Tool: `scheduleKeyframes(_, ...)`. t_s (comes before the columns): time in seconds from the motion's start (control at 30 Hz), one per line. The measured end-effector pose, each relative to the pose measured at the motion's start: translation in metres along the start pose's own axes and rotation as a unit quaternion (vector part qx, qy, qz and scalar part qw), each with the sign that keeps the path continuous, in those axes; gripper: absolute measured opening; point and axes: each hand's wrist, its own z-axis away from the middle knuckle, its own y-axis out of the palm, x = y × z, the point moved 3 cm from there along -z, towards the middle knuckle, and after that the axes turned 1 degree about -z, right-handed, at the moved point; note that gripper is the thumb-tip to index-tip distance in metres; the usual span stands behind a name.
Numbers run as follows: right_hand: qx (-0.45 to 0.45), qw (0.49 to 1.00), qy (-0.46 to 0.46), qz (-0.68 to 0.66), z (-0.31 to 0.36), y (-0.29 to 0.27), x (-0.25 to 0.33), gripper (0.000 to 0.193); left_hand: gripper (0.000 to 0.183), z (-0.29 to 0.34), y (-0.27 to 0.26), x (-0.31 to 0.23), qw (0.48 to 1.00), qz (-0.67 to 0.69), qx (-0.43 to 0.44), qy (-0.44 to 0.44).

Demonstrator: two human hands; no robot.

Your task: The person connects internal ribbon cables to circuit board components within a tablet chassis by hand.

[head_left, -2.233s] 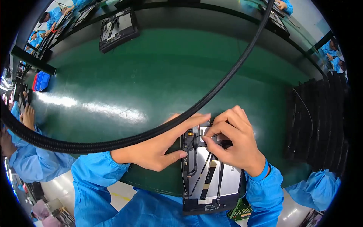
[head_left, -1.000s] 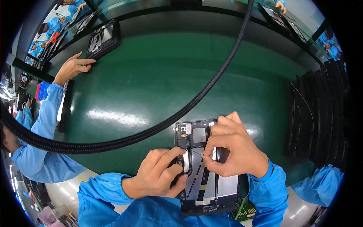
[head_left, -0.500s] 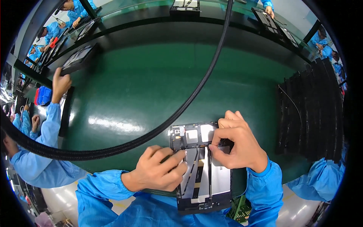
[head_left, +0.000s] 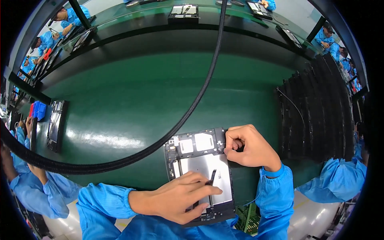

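An opened tablet (head_left: 222, 166) with a black frame and a silvery-white inner panel lies in front of me, tilted slightly. My left hand (head_left: 182, 196) spreads over its lower half, fingers apart and index finger stretched across the panel. A black ribbon cable (head_left: 212, 176) sticks up beside those fingers, bent away from the panel; its lower part is hidden by the hand. My right hand (head_left: 252, 146) is closed in a pinch at the tablet's upper right edge. Whatever lies between its thumb and index finger is hidden.
A thick black braided hose (head_left: 176, 126) arcs over the green table (head_left: 132, 88). Black tablet-like units (head_left: 316, 112) stand in a row at right. Another opened tablet (head_left: 56, 126) lies at left, near a blue bin (head_left: 39, 110). Co-workers sit on both sides and beyond the far shelf.
My left hand has moved down over the tablet's lower half; my right has gone from the inner cable to the right edge. The ribbon cable is now raised. A co-worker's hand has left the far left.
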Motion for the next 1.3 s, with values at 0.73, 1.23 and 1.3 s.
scheduleKeyframes(0.73, 0.034, 0.999, -0.008, -0.036, 0.002, -0.007, -0.011, 0.016, 0.032, -0.036, 0.008, 0.005, 0.954, -0.291, -0.066, -0.011)
scheduleKeyframes(1.23, -0.115, 0.987, -0.103, -0.053, -0.016, 0.016, -0.020, 0.014, 0.037, -0.033, 0.012, 0.006, 0.937, -0.346, -0.055, -0.008)
scheduleKeyframes(1.3, -0.116, 0.986, -0.106, -0.056, -0.018, 0.017, -0.021, 0.017, 0.039, -0.033, 0.010, 0.007, 0.940, -0.335, -0.060, -0.006)
